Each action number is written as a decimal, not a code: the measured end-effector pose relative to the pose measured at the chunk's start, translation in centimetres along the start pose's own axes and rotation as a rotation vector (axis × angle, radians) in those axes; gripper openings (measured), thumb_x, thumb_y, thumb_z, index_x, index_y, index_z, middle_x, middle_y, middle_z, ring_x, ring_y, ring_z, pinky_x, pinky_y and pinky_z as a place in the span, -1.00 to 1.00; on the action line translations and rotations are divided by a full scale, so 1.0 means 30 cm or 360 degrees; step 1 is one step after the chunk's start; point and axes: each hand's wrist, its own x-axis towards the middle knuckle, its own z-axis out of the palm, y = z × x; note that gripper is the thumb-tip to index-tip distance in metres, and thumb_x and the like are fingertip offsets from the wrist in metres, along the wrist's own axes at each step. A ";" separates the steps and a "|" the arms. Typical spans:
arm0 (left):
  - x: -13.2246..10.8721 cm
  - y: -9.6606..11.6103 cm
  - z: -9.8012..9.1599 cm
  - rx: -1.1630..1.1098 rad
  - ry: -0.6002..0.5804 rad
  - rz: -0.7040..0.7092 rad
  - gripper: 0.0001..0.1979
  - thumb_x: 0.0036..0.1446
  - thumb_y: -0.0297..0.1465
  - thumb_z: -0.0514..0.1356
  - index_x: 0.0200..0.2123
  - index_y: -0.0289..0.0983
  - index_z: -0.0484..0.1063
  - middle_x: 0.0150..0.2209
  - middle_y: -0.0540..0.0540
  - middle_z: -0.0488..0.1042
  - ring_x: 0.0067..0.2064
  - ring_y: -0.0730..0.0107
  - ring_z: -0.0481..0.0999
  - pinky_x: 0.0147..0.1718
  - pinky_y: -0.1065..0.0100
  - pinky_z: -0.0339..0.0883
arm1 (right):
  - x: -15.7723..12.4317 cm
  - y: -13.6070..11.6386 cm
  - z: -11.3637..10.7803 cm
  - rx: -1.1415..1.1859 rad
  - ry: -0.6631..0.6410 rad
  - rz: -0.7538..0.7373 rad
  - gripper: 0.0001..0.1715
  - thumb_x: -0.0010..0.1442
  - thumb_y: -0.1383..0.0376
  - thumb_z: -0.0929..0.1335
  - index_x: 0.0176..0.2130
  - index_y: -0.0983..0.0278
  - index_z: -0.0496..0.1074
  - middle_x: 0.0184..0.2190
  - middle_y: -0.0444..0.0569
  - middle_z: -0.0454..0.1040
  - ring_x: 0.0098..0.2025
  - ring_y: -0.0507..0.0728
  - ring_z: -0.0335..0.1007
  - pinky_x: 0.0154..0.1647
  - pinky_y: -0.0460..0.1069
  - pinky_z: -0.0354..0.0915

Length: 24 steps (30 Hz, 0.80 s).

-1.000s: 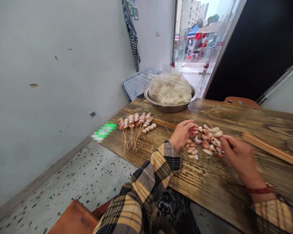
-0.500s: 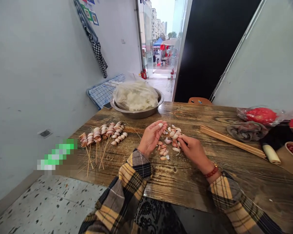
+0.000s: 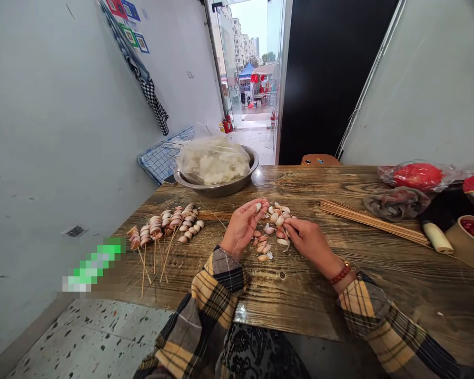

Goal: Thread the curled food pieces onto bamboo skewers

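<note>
Between the thumb and fingers of my left hand (image 3: 240,227) is a pale garlic clove (image 3: 258,207). A thin skewer tip reaches toward that clove; I cannot tell whether it has pierced it. My right hand (image 3: 307,241) pinches a garlic skewer (image 3: 278,218), whose threaded cloves sit just left of the fingertips. Its far end is hidden by the hand. Loose garlic cloves (image 3: 263,247) lie on the wooden table below and between both hands. To the left rest several finished-looking skewers of garlic (image 3: 155,226), bare stick ends pointing toward me.
A metal basin (image 3: 221,190) with a plastic bag of whitish stuff (image 3: 217,164) stands at the table's back edge. Rightward lie a bundle of bare skewers (image 3: 373,221), a grey cloth (image 3: 397,203), a pale roll (image 3: 438,238) and a tub of red pieces (image 3: 464,245).
The view has turned slightly to the right. The left-hand fingers have closed in more around the clove and skewer tip; the right hand keeps its hold.
</note>
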 end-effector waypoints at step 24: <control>-0.011 0.000 0.016 -0.0021 0.0029 -0.0039 -0.77 0.08 -0.55 0.23 -0.14 -0.41 0.43 -0.09 -0.28 0.55 -0.01 0.25 0.53 0.11 0.26 0.30 | 0.005 -0.003 -0.013 0.0066 -0.0065 0.0026 -0.66 0.35 0.23 0.17 -0.33 0.24 0.44 -0.41 -0.04 0.52 -0.37 0.09 0.40 -0.31 -0.07 0.14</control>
